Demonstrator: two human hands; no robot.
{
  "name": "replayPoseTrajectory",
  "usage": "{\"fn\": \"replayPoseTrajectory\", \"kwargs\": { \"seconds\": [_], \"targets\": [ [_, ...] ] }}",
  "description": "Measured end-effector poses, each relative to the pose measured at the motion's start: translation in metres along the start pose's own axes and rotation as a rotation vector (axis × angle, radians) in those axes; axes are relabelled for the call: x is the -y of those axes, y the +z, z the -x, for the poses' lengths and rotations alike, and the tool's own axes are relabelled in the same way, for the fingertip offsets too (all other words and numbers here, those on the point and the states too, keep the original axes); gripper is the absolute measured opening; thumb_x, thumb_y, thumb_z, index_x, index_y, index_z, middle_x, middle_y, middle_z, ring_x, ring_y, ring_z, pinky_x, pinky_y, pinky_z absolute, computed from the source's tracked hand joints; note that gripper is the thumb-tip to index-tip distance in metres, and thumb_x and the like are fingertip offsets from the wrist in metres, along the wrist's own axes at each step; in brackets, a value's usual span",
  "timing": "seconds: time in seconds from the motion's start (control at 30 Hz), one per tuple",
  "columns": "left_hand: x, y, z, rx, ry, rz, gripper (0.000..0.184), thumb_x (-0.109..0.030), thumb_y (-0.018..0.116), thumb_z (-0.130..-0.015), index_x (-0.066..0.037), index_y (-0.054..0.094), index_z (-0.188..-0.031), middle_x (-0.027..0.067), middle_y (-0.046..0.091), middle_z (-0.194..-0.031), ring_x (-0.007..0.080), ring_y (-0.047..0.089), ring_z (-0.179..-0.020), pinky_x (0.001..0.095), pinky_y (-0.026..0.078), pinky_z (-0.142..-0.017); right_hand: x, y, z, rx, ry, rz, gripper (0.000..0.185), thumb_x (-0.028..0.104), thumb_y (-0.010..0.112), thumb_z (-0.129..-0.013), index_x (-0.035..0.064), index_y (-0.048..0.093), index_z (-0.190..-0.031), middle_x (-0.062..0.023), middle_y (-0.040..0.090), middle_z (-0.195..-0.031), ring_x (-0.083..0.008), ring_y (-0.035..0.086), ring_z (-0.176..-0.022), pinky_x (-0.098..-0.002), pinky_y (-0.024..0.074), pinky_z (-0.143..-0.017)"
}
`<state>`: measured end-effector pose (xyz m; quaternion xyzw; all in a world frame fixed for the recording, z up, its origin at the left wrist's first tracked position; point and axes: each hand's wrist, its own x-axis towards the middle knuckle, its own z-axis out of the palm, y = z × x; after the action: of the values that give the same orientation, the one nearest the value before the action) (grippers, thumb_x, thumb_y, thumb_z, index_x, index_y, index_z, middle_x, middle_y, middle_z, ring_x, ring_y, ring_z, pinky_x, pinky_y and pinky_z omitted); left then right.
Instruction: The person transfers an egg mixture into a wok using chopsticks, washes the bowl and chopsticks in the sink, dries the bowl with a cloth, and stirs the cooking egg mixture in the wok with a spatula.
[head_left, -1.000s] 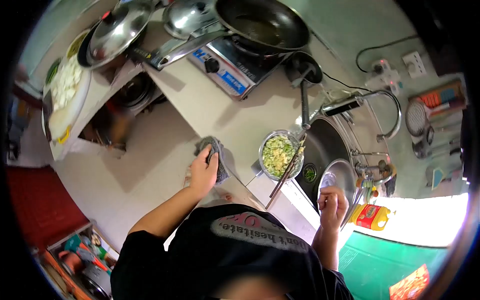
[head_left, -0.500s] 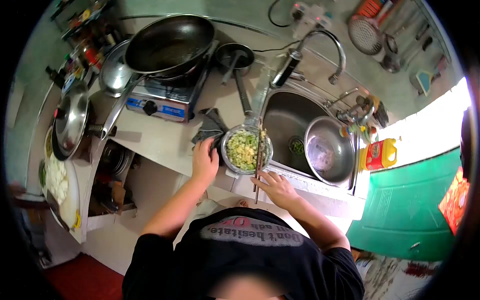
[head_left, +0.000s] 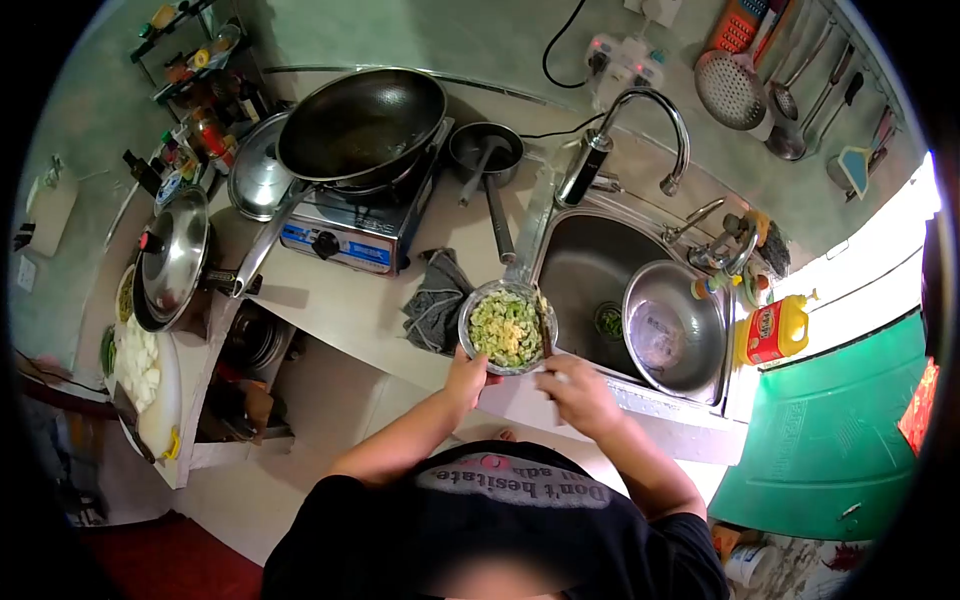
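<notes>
A glass bowl (head_left: pixel 464 327) stands near the front edge of the counter, holding a chopped green and pale yellow mixture (head_left: pixel 505 328). At its lower left rim, my left hand (head_left: pixel 466 380) grips the bowl, with the fingers partly hidden beneath it. Chopsticks (head_left: pixel 547 338) rest in the right side of the bowl, and my right hand (head_left: pixel 582 396) is closed around their near end. A crumpled grey cloth (head_left: pixel 437 300) lies just left of the bowl.
Right of the bowl is the sink (head_left: pixel 575 255) with a metal basin (head_left: pixel 665 365) in it. A wok (head_left: pixel 365 125) sits on the gas stove (head_left: pixel 350 225), beside a small saucepan (head_left: pixel 487 150). A yellow bottle (head_left: pixel 775 332) stands at the right. Chopped white food (head_left: pixel 137 365) lies at the left.
My left hand has moved from beside the cloth to the bowl's rim and taken hold of it. My right hand has closed around the chopsticks. The camera view has shifted slightly.
</notes>
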<state>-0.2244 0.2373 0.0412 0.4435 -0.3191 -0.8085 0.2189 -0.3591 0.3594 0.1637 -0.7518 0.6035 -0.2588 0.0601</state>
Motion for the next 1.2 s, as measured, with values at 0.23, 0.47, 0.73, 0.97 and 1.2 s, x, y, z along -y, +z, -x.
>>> {"fn": "replayPoseTrajectory", "kwargs": {
  "seconds": [0.23,0.47,0.73,0.97,1.2],
  "targets": [
    [-0.008,0.000,0.023,-0.091,0.074,-0.075,0.030,-0.007,0.039,-0.080,-0.009,0.038,-0.110,0.0085,0.054,-0.089,0.0169,0.056,-0.060,0.0255,0.044,-0.037,-0.002,-0.054,0.010,-0.635,0.345,-0.560,0.015,-0.011,0.052,-0.071,-0.0002,0.054,-0.082,-0.0103,0.055,-0.088,-0.0138,0.052,-0.073,-0.0234,0.0423,-0.063],
    [-0.054,0.008,0.078,-0.031,0.135,-0.040,0.036,-0.005,0.039,-0.078,-0.010,0.035,-0.114,0.0075,0.053,-0.095,0.0146,0.055,-0.066,0.0251,0.045,-0.042,-0.004,-0.081,0.000,-0.483,0.239,-0.536,0.010,-0.007,0.053,-0.071,-0.0006,0.056,-0.079,-0.0107,0.057,-0.082,-0.0171,0.054,-0.074,-0.0253,0.0429,-0.066],
    [-0.082,0.006,0.123,-0.035,0.126,-0.084,0.041,0.000,0.037,-0.076,-0.012,0.035,-0.116,0.0101,0.053,-0.094,0.0153,0.056,-0.060,0.0260,0.043,-0.039,0.001,-0.099,-0.011,-0.420,0.196,-0.504,0.007,-0.001,0.057,-0.069,-0.0012,0.058,-0.076,-0.0118,0.059,-0.081,-0.0208,0.056,-0.075,-0.0276,0.0439,-0.068],
    [-0.113,0.005,0.139,-0.089,0.236,-0.201,0.041,0.001,0.037,-0.073,-0.007,0.038,-0.113,0.0111,0.056,-0.081,0.0166,0.053,-0.051,0.0252,0.040,-0.035,-0.028,-0.076,-0.054,-0.266,0.336,-0.892,0.009,0.003,0.049,-0.080,-0.0022,0.056,-0.080,-0.0106,0.059,-0.085,-0.0161,0.055,-0.078,-0.0273,0.0437,-0.074],
    [-0.238,0.002,0.143,-0.187,0.436,-0.420,0.039,-0.003,0.037,-0.074,-0.010,0.042,-0.112,0.0084,0.055,-0.078,0.0150,0.050,-0.050,0.0259,0.038,-0.034,-0.007,-0.101,-0.140,-0.298,0.029,-0.914,0.012,0.008,0.051,-0.081,-0.0014,0.057,-0.086,-0.0083,0.059,-0.088,-0.0116,0.053,-0.077,-0.0236,0.0432,-0.070]
  ]
}}
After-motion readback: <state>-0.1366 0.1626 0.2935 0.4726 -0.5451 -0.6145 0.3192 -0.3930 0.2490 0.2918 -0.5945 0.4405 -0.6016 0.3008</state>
